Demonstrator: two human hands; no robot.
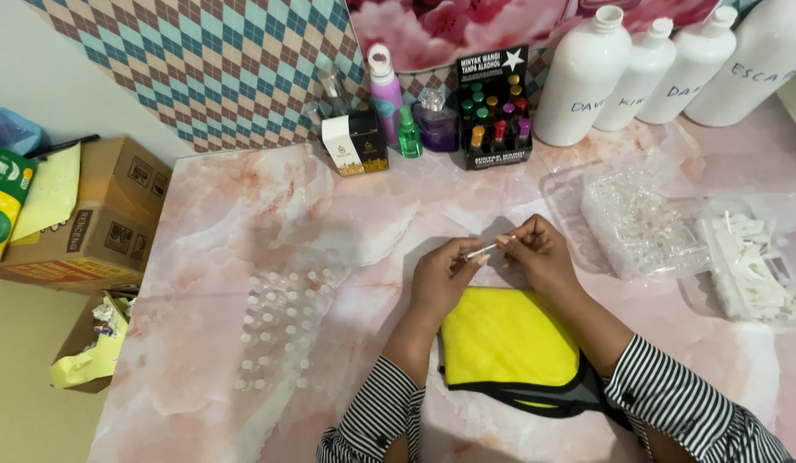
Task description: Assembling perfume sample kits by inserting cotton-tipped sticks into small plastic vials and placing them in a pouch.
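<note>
Left hand (441,279) and right hand (539,253) both pinch one small clear vial (486,249) above the yellow cloth (505,339), capped vial rows (282,321) at 9 o'clock.

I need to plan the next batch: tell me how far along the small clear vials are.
Done, it seems: rows of small capped vials stand on the marble table, left of the hands. In hand: the left hand and right hand pinch one slim clear vial between them above the yellow cloth. Left: a bag of clear vials and a bag of white parts at right look well stocked.
</note>
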